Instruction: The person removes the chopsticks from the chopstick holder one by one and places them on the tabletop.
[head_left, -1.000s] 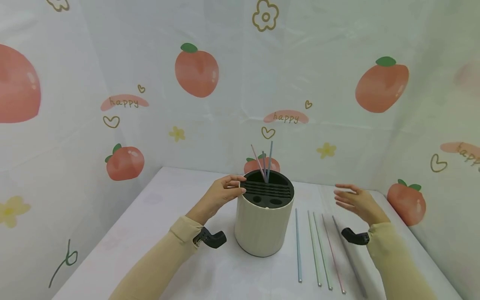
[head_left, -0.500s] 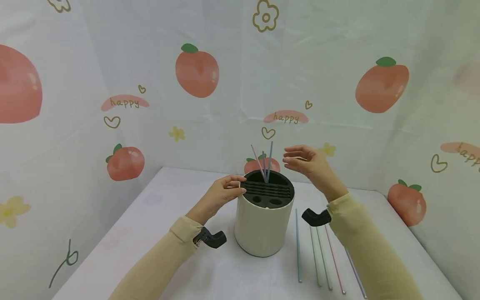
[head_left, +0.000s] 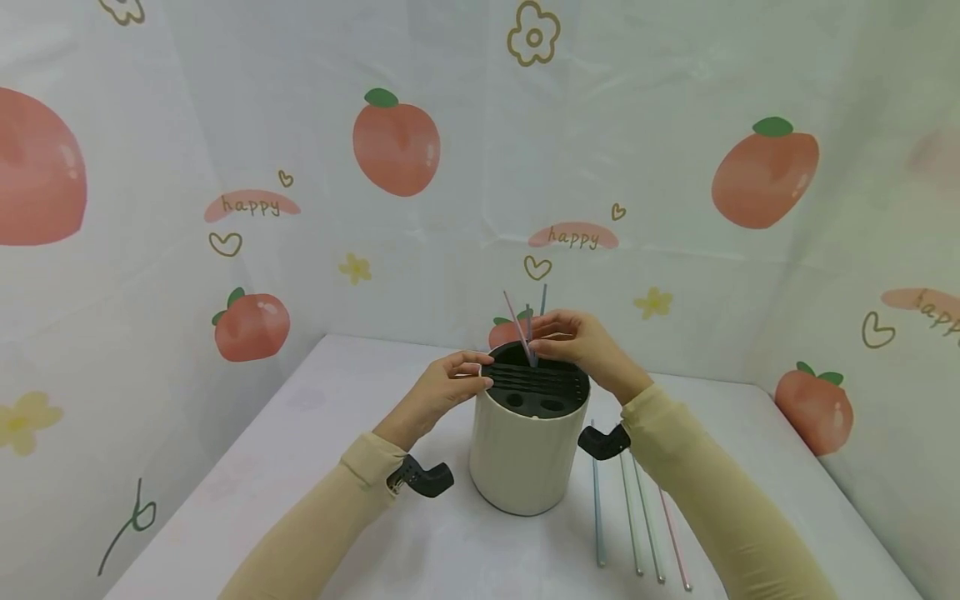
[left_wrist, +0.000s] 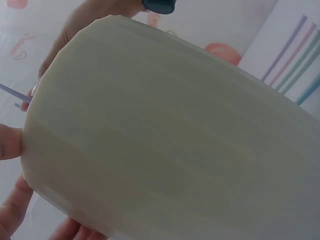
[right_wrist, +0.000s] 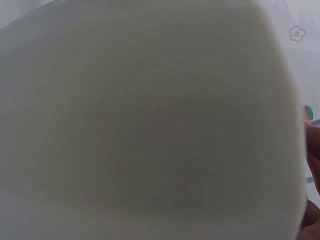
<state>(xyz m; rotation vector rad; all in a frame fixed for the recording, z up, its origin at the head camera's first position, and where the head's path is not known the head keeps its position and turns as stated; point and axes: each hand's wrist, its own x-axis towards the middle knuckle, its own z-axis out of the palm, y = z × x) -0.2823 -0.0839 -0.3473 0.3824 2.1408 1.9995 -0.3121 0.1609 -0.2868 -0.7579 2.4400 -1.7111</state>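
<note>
A cream round utensil holder (head_left: 521, 467) with a black slotted top (head_left: 532, 385) stands upright on the table. My left hand (head_left: 438, 392) rests its fairly straight fingers on the left rim; the left wrist view shows its fingertips (left_wrist: 14, 206) along the holder's edge. Three thin chopsticks lean in the back opening: a pink one (head_left: 514, 312), a purple one (head_left: 528, 312) and a blue one (head_left: 543, 293). My right hand (head_left: 581, 343) reaches over the rim and pinches the blue chopstick, hiding its middle. In the right wrist view, the holder's wall hides most of this hand.
More chopsticks lie side by side on the white table right of the holder: a blue one (head_left: 598, 517), two green ones (head_left: 632, 529) and a pink one (head_left: 677, 542). My right forearm covers part of this row. A white fruit-print curtain (head_left: 450, 233) hangs behind.
My right hand has moved left from over the table's right side to the chopsticks in the holder, its fingers closing there. My left hand has stayed on the rim.
</note>
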